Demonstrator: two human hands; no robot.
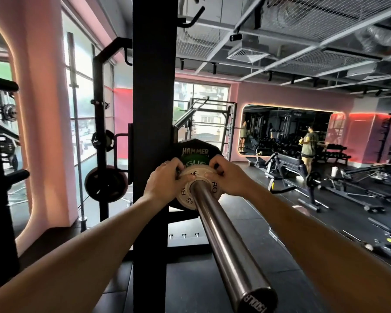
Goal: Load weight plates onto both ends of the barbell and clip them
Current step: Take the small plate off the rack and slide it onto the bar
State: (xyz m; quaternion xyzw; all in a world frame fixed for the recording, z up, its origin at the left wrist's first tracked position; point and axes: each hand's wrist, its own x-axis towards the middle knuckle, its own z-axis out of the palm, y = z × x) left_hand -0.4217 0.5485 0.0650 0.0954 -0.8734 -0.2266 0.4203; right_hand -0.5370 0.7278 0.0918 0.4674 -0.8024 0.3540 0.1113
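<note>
- Barbell sleeve, bright steel, runs from the lower right foreground up to the rack upright; its end cap bears writing, upside down and only partly legible.
- Three plates sit stacked on the sleeve against the upright.
- Rearmost: a black plate marked "HAMMER" in pale lettering.
- Middle: a green plate; the letters "GUE" show, the rest covered by the hands.
- Front: a small white plate; partial lettering "RO" and "E" reads round its face, with the figure "0.5" near the lower rim.
- Left hand grips the white plate's left edge, fingers curled over the rim, thumb flat on the face.
- Right hand grips the right edge likewise, fingers wrapped behind, thumb on the face.
- Background: dark plates stored on a rack at left; a wall mirror; a person standing by the benches.
</note>
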